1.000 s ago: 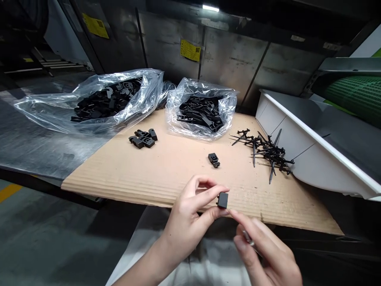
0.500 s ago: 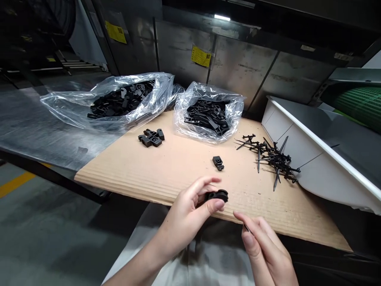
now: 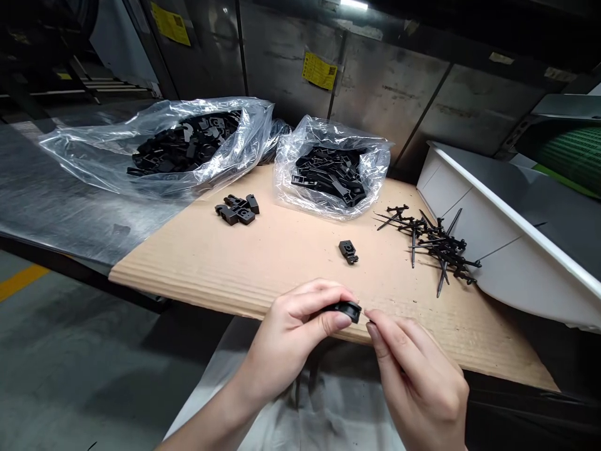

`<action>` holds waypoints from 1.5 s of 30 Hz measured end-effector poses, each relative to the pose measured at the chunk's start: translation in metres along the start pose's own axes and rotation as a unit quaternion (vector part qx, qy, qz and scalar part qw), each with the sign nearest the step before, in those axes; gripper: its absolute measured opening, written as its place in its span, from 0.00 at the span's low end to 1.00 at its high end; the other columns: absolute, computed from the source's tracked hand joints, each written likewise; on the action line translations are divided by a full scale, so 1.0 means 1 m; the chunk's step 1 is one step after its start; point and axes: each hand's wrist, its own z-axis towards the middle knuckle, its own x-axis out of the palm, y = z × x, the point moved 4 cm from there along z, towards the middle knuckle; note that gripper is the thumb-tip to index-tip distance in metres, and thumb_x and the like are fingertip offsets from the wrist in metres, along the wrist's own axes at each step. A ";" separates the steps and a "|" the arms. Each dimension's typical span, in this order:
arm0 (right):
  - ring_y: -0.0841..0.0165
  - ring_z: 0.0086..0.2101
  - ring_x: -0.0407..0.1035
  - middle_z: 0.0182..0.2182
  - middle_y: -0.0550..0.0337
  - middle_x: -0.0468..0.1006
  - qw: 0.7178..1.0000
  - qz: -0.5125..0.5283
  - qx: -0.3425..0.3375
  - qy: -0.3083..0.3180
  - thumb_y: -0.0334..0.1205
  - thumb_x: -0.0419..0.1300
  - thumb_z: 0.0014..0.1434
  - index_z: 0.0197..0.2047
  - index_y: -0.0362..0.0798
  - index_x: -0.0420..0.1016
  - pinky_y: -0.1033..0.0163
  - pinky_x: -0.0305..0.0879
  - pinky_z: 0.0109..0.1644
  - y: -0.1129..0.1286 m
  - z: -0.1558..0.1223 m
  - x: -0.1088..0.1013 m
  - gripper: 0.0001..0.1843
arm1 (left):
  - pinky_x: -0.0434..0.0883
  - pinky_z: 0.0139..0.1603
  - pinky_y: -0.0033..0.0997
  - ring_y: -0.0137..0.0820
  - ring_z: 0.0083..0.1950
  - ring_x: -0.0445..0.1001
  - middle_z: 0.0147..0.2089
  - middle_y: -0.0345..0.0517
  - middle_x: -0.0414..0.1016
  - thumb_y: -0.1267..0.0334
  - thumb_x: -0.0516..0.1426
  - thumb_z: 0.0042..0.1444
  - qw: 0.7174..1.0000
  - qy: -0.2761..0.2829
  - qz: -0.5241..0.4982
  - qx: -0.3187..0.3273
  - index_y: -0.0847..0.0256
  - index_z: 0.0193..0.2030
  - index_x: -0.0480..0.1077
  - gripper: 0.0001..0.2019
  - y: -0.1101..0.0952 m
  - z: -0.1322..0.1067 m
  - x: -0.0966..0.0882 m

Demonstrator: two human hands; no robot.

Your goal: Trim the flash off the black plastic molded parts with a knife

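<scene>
Left fingers (image 3: 319,295) clamped on black clip (image 3: 350,311), held edge-on; right fingers (image 3: 389,332) narrowed to a pinch, now moved in just beside clip, pinched item (image 3: 372,322) too hidden to identify.

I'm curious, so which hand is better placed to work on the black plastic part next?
Probably the right hand: its fingertips pinch something thin right beside the black plastic part. The left hand already grips that part between finger and thumb, so it looks busy.

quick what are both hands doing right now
Left hand: closed, holding a black plastic clip.
Right hand: closed, pinching something thin, too hidden to tell.
</scene>
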 end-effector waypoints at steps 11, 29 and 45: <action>0.74 0.19 0.64 0.19 0.64 0.68 0.955 0.224 0.169 0.097 0.32 0.54 0.57 0.39 0.49 0.76 0.71 0.63 0.21 -0.009 0.005 0.004 0.10 | 0.67 0.46 0.16 0.26 0.42 0.72 0.37 0.36 0.76 0.75 0.59 0.51 0.999 0.029 -0.031 -0.024 0.56 0.35 0.77 0.10 0.002 -0.002 -0.001; 0.83 0.12 0.44 0.12 0.70 0.59 0.627 0.570 0.386 0.363 0.51 0.56 0.56 0.32 0.44 0.74 0.74 0.41 0.14 -0.017 -0.007 0.019 0.18 | 0.67 0.45 0.19 0.29 0.43 0.73 0.38 0.39 0.77 0.75 0.59 0.50 0.999 0.048 -0.003 -0.024 0.57 0.34 0.77 0.10 0.002 -0.001 0.000; 0.71 0.34 0.68 0.32 0.58 0.71 0.969 0.166 0.163 0.080 0.30 0.54 0.58 0.46 0.47 0.73 0.67 0.65 0.35 -0.008 -0.005 0.002 0.13 | 0.68 0.40 0.15 0.25 0.39 0.73 0.35 0.36 0.77 0.74 0.60 0.49 0.998 -0.024 0.023 -0.044 0.56 0.33 0.77 0.09 0.002 -0.003 0.002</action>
